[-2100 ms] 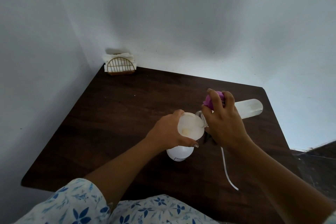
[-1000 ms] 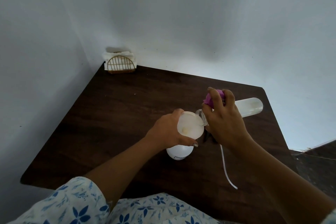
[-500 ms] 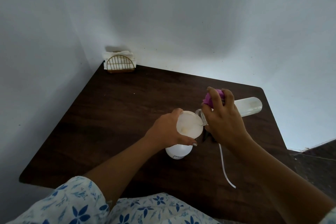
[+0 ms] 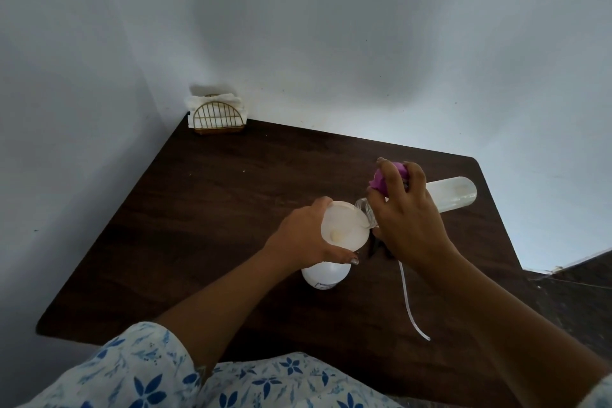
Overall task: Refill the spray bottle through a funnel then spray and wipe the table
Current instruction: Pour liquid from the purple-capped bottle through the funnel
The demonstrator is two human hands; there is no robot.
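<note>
Illumination is dim, soft and diffuse. Light is admitted from right of the fingers [image 4: 416, 179], where the wall [image 4: 530, 109] is brightest. A broad soft shadow is cast on the wall far above them. The table [image 4: 231, 192] is rendered very dark, with a black shadow just below the fingers. Detail in the funnel [image 4: 344, 225], left of the fingers, is washed out. A pale glow is shown by the bottle [image 4: 453, 197] to their right. Table edges are bowed by wide-angle distortion. The sleeve [image 4: 132, 374], nearest the lens, is slightly blurred.
</note>
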